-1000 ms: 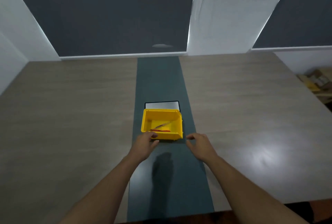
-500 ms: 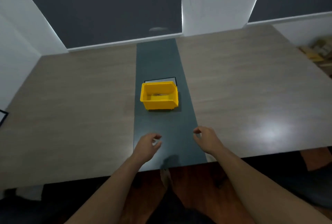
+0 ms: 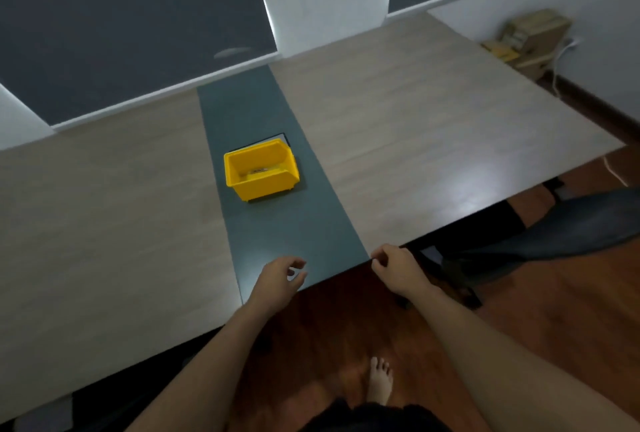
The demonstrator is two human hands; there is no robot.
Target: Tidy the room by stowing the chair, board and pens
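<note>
A yellow bin (image 3: 259, 172) stands on the dark strip (image 3: 277, 223) down the middle of the table, with pens (image 3: 259, 171) lying inside it. A thin white board (image 3: 282, 138) lies flat under the bin, only its far corner showing. A dark chair (image 3: 554, 241) sits at the right, partly under the table edge. My left hand (image 3: 280, 281) hovers over the table's near edge, fingers loosely curled and holding nothing. My right hand (image 3: 398, 269) hovers just off that edge, also empty with fingers apart.
The wide wooden table (image 3: 433, 140) fills the view, with a reddish wood floor (image 3: 571, 320) below. Stacked cardboard (image 3: 530, 36) lies in the far right corner by the wall. My bare foot (image 3: 379, 383) stands on the floor.
Both hands have drawn back from the yellow bin to the table's near edge. The view has pulled away and turned right, bringing the chair and floor into sight.
</note>
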